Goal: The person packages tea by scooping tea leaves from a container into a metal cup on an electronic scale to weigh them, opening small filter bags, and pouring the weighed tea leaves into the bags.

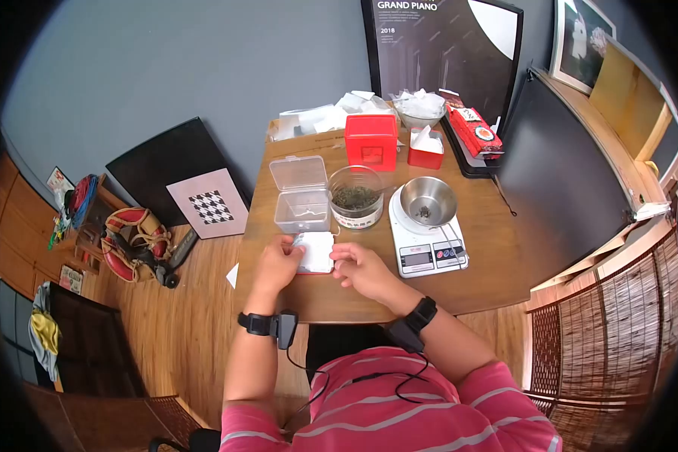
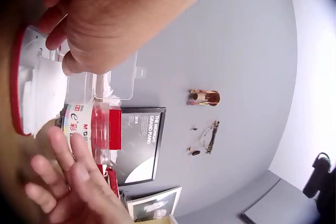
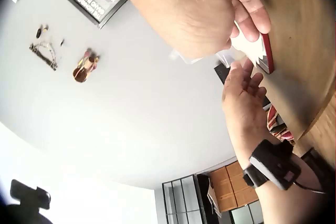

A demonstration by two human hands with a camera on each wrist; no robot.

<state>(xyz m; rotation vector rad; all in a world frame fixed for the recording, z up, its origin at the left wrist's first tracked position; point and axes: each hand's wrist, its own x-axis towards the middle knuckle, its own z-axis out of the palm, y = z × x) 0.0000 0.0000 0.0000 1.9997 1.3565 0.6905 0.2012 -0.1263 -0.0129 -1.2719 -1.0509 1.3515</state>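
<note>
A pile of thin white sheets [image 1: 314,252] lies on a red-edged, shallow lid [image 2: 19,82] near the table's front. My left hand [image 1: 280,261] is at the pile's left side, its thumb and fingers pinching the edge of the top white sheet [image 2: 50,90], which stands up from the pile in the left wrist view. At the pile's right edge is my right hand [image 1: 363,269], fingers loosely bent and apart, holding nothing. Just behind stand a clear plastic box [image 1: 303,211] with its lid up and a round clear jar [image 1: 356,197] of dried dark green leaves.
A white kitchen scale [image 1: 432,252] bearing a steel pot [image 1: 428,202] with some dark bits stands right of the jar. Farther back are a red box [image 1: 371,143], a smaller red box [image 1: 425,157], a bowl of white pouches [image 1: 419,109] and red packets [image 1: 474,132] on a black tray.
</note>
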